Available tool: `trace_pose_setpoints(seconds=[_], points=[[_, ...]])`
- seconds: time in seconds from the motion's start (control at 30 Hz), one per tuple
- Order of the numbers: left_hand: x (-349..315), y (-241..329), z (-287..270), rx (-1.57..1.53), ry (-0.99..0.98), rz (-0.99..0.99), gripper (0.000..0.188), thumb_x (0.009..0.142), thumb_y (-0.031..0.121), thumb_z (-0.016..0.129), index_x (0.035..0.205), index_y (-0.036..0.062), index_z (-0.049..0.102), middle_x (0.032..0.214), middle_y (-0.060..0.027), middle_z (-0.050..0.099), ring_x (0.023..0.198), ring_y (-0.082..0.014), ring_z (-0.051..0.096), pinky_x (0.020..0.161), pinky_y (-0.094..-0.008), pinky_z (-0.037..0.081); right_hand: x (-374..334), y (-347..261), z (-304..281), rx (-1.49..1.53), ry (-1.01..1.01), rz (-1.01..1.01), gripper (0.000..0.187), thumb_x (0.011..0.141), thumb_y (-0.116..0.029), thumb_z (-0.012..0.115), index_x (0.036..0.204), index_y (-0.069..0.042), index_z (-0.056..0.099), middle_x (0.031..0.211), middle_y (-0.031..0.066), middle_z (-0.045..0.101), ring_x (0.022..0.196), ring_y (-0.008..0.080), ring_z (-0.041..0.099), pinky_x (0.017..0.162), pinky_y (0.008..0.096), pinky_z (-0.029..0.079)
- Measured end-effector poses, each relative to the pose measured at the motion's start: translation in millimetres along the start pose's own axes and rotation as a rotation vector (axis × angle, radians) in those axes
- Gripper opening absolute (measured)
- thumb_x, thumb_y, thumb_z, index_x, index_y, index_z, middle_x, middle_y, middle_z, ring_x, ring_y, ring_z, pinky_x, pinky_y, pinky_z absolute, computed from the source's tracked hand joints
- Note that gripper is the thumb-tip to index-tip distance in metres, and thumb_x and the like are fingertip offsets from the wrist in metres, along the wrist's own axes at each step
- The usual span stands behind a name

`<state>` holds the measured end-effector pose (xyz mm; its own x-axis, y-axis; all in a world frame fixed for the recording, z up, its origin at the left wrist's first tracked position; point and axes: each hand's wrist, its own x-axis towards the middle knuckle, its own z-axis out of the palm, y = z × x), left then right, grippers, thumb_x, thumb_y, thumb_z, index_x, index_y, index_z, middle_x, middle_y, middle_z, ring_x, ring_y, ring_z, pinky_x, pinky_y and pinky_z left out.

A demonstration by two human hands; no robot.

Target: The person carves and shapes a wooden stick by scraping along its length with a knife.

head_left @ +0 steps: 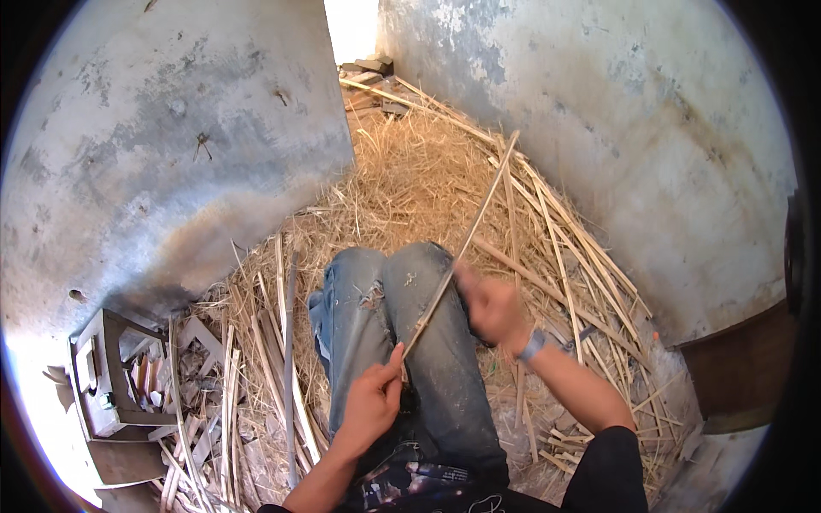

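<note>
A long, thin bamboo strip (469, 232) slants across my knees, its far tip up and to the right. My left hand (374, 400) is closed on the strip's near end, with the forefinger stretched along it. Beside the middle of the strip, over my right knee, my right hand (496, 309) is blurred by motion. Its fingers look curled in against the strip's edge; what they hold is hidden. Beneath both hands are my legs in worn, dusty jeans (426, 299).
Shavings (410, 167) cover the floor ahead. Long split strips (564, 248) lie along the right wall (650, 111); more strips (278, 342) lie to my left. An open-sided frame box (111, 419) stands at far left, and a brown board (744, 368) at right.
</note>
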<state>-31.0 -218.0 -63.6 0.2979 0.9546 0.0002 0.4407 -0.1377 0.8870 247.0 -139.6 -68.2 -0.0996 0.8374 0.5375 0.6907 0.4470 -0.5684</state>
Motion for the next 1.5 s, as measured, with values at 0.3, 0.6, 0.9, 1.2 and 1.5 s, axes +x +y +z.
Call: trace_pose_setpoints(seconds=[0.3, 0.6, 0.9, 1.2, 1.5], points=[[10, -2, -14, -0.428, -0.138, -0.266, 0.046, 0.102, 0.006, 0.065, 0.147, 0.0020, 0.059, 0.087, 0.0057, 0.063, 0.074, -0.0032, 0.053, 0.068, -0.0211, 0.045, -13, -5, 9, -0.015, -0.083, 0.035, 0.038, 0.096, -0.011, 0.063, 0.132, -0.013, 0.074, 0.066, 0.0154, 0.062, 0.053, 0.0225, 0.058, 0.052, 0.0394, 0.047], [10, -8, -20, -0.446, -0.143, -0.295, 0.043, 0.103, 0.009, 0.066, 0.145, 0.0027, 0.063, 0.097, 0.0037, 0.069, 0.076, -0.0033, 0.053, 0.068, -0.0223, 0.047, 7, -30, 0, -0.004, -0.183, 0.044, 0.034, 0.104, -0.017, 0.063, 0.137, -0.016, 0.072, 0.065, 0.0171, 0.063, 0.048, 0.0201, 0.055, 0.051, 0.0410, 0.047], [7, -2, -17, -0.371, -0.108, -0.292, 0.045, 0.102, 0.008, 0.066, 0.147, 0.0028, 0.060, 0.096, 0.0043, 0.068, 0.075, -0.0035, 0.054, 0.069, -0.0221, 0.047, 16, -35, -1, -0.118, -0.159, 0.169, 0.050, 0.093, -0.006, 0.065, 0.142, -0.018, 0.068, 0.073, 0.0183, 0.065, 0.053, 0.0270, 0.060, 0.054, 0.0390, 0.051], [6, -4, -12, -0.360, -0.088, -0.247, 0.046, 0.102, 0.007, 0.065, 0.148, 0.0063, 0.060, 0.084, 0.0054, 0.061, 0.073, -0.0047, 0.052, 0.069, -0.0230, 0.046, -4, -49, 10, -0.064, -0.159, -0.034, 0.047, 0.095, -0.008, 0.066, 0.140, -0.019, 0.069, 0.060, 0.0159, 0.056, 0.047, 0.0251, 0.057, 0.049, 0.0377, 0.047], [5, 3, -19, -0.374, -0.100, -0.295, 0.046, 0.101, 0.008, 0.067, 0.146, 0.0028, 0.061, 0.090, 0.0044, 0.066, 0.074, -0.0040, 0.054, 0.070, -0.0225, 0.047, -11, -75, 6, -0.085, -0.391, -0.120, 0.035, 0.098, -0.019, 0.068, 0.132, -0.014, 0.074, 0.063, 0.0142, 0.059, 0.048, 0.0250, 0.055, 0.049, 0.0395, 0.046]])
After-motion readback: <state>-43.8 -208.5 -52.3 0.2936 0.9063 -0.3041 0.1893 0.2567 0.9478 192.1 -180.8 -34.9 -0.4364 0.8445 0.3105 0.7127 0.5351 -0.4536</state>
